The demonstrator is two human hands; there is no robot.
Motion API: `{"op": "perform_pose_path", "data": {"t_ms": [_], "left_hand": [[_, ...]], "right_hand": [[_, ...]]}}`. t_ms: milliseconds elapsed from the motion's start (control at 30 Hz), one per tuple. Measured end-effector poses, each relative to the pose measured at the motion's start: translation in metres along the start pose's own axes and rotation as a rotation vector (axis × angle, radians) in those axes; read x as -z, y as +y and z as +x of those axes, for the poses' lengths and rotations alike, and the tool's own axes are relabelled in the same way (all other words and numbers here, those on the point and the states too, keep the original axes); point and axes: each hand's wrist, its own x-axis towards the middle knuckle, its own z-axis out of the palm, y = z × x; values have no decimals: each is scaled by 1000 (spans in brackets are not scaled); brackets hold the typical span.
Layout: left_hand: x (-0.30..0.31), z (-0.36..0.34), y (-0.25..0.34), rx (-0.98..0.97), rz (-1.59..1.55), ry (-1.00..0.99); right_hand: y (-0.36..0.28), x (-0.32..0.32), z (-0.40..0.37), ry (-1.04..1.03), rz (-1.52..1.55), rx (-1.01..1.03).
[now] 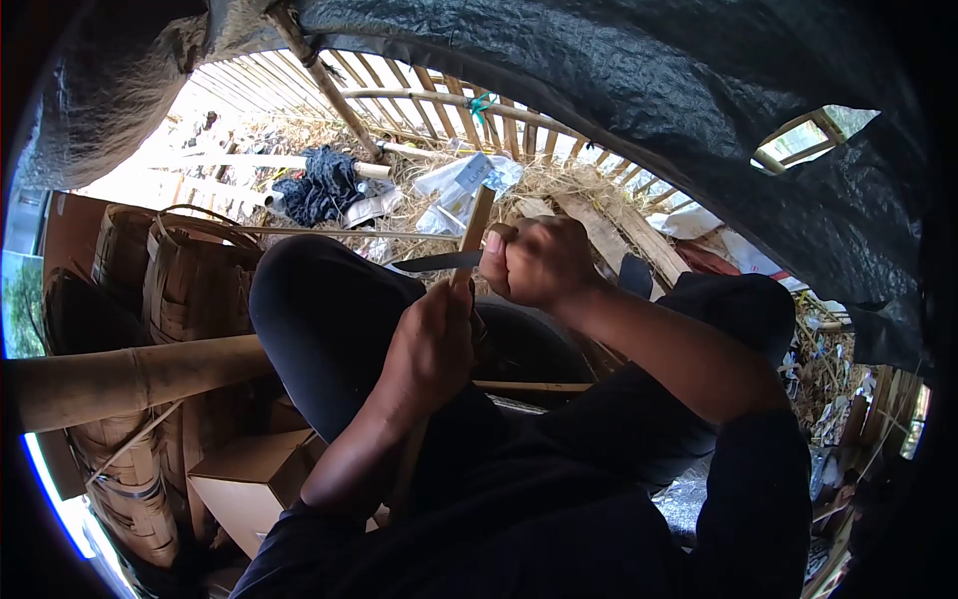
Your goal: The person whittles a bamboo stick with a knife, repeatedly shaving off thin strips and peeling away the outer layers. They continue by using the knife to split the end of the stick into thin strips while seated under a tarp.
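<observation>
My left hand [431, 339] is closed around a bamboo strip [478, 218] that stands tilted up in front of me. The strip's upper end sticks out above the fist, and its lower part runs down toward my lap. In my right hand [544, 262] is a knife, gripped with the thumb up near the handle. The dark knife blade [434, 263] points left and lies across the strip just above my left hand. Most of the knife handle is hidden by my fingers. Both hands are between my bent knees.
Woven bamboo baskets [200, 290] stand at the left, near a thick bamboo pole [140, 384] and a cardboard box [239, 489]. Ahead lie a dark cloth [324, 185], a plastic bag [449, 190] and straw. A black tarp [649, 80] hangs overhead, before a slatted bamboo fence [439, 105].
</observation>
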Motion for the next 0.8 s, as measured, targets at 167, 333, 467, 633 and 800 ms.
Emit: {"op": "perform_pose_path", "data": {"t_ms": [167, 333, 467, 633, 800], "left_hand": [[7, -1, 13, 314, -133, -96], [8, 4, -3, 252, -91, -14], [12, 8, 11, 315, -72, -38], [-2, 3, 8, 287, -51, -36], [3, 3, 11, 281, -83, -73]], "right_hand": [[55, 5, 36, -139, -366, -434], [50, 44, 52, 162, -168, -469], [4, 37, 31, 96, -84, -214], [-11, 17, 13, -50, -85, -146], [15, 0, 17, 84, -52, 62]]}}
